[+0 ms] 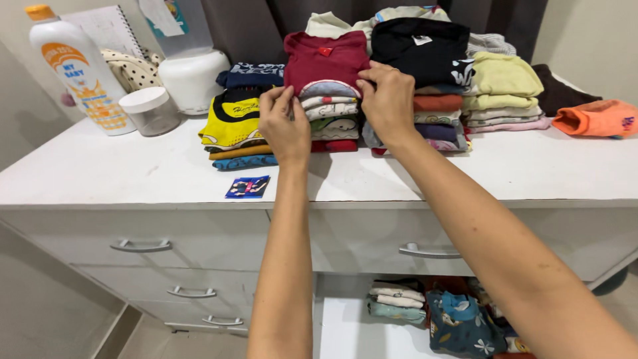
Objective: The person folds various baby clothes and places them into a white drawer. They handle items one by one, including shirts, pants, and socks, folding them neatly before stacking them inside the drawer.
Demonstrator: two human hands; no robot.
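the middle stack of folded clothes [329,110] sits centre-top of the frame on the white tabletop [133,169], long axis running left-right. left hand [282,126] and right hand [387,100] flank it about equally close, fingers pinching the stack's sides just under the dark red top [325,60].

A white dresser top [100,174] bears folded clothes stacks [399,86], a bottle [78,70], a jar [150,110], and a small card [248,187].
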